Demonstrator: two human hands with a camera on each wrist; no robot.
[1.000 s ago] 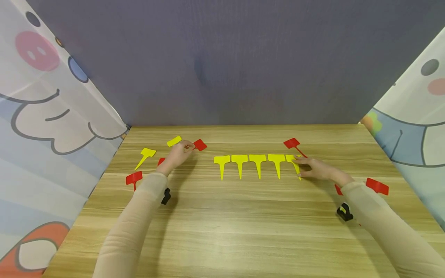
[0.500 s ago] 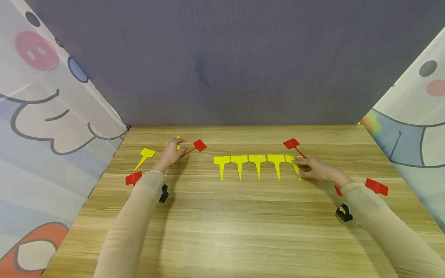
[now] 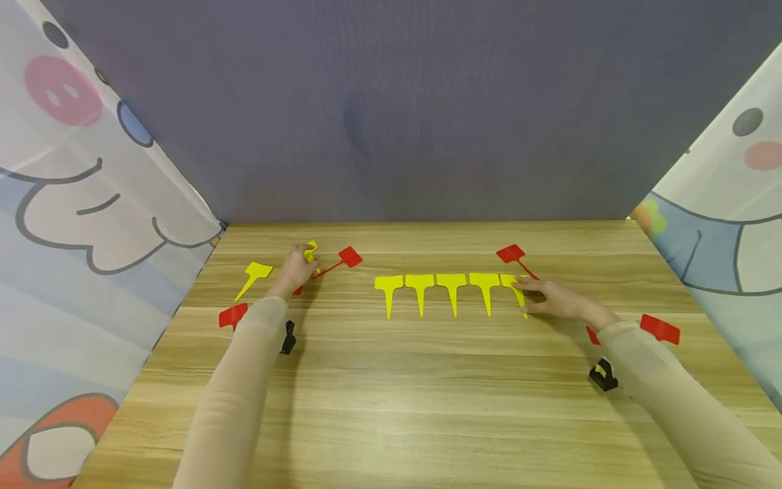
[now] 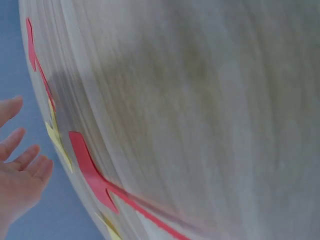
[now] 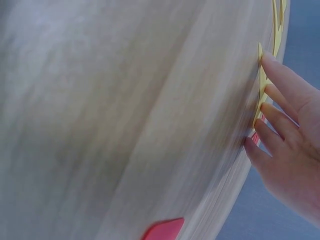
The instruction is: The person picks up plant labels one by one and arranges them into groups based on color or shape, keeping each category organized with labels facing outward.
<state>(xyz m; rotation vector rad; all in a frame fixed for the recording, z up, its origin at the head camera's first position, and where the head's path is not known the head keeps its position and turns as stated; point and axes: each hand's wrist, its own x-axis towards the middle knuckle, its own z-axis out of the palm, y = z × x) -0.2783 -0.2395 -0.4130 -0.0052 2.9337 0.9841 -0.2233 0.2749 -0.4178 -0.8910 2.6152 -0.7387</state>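
Observation:
My left hand (image 3: pixel 295 269) reaches over a yellow T-shaped plant label (image 3: pixel 310 257) at the back left. In the left wrist view, thumb and fingers are spread apart beside that label (image 4: pixel 58 142), not closed round it. My right hand (image 3: pixel 556 299) rests its fingers on the rightmost yellow plant label (image 3: pixel 508 279) of a straight row. The right wrist view has the fingertips extended against this label (image 5: pixel 261 75). The row's other yellow labels (image 3: pixel 451 280) lie side by side, stems pointing towards me. Part of the rightmost label is hidden under my fingers.
Red plant labels lie around: one (image 3: pixel 350 257) right of my left hand, one (image 3: pixel 510 254) behind the row's end, one (image 3: pixel 660 328) beside my right sleeve, one (image 3: pixel 233 315) by the left sleeve. Another yellow label (image 3: pixel 253 276) lies far left. A grey panel (image 3: pixel 427 122) stands behind the table.
My left hand has moved left from beside the red label's stem to over the yellow label, its fingers opening. That yellow label now appears turned slightly. My right hand has stayed in place.

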